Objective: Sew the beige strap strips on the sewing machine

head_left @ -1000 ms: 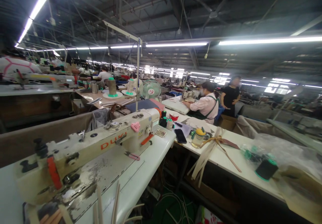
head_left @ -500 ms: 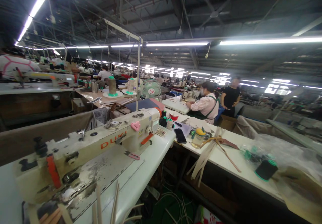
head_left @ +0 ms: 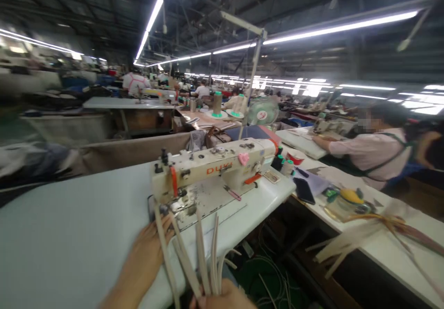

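Observation:
A cream sewing machine with orange lettering stands on a white table. My left hand lies on the table just in front of the machine's needle end, fingers touching a long beige strap. My right hand shows at the bottom edge, closed around a bunch of several beige straps that fan up toward the machine. Only the top of that hand is visible.
A neighbouring table to the right holds a black phone, a yellow-lidded jar and more loose straps. A seated person in pink works further right. Thread cones and a small fan stand behind. Cables lie on the floor.
The view has swung left and down. Both my hands and the straps they hold have come into view at the bottom. The machine now sits near the middle.

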`<state>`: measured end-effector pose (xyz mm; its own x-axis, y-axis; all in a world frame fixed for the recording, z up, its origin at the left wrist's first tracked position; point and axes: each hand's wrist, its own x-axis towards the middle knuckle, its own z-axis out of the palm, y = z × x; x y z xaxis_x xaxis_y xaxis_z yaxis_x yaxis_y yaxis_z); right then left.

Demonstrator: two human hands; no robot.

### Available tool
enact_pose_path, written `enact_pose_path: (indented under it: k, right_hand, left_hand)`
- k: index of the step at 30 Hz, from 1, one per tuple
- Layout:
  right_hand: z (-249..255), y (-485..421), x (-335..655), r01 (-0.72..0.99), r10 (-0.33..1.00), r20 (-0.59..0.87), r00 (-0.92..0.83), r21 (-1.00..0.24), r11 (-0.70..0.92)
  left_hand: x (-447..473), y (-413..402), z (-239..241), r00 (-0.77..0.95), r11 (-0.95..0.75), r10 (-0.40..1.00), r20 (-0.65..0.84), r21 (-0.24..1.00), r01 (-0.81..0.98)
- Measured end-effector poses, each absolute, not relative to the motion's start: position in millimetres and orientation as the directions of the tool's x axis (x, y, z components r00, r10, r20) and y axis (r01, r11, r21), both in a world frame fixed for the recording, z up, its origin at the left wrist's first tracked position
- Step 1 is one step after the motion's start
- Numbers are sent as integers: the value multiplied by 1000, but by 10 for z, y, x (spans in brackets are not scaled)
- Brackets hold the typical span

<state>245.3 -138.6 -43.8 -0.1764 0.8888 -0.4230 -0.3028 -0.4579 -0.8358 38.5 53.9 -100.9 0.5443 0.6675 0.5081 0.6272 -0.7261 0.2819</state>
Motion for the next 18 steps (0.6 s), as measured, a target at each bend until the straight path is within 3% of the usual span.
enact_pose_path:
  k: [5, 18]
  right_hand:
    - [-603, -1400, 2396, -387, 895, -436, -100, -811, -438]
    - [-367, -1192, 2316, -345, 881, -473, 2, -828, -443]
  left_hand:
    - [482, 423, -727, 525, -659, 740, 420, 296, 692]
    - [489, 380, -620, 532, -646, 757, 378, 310, 698]
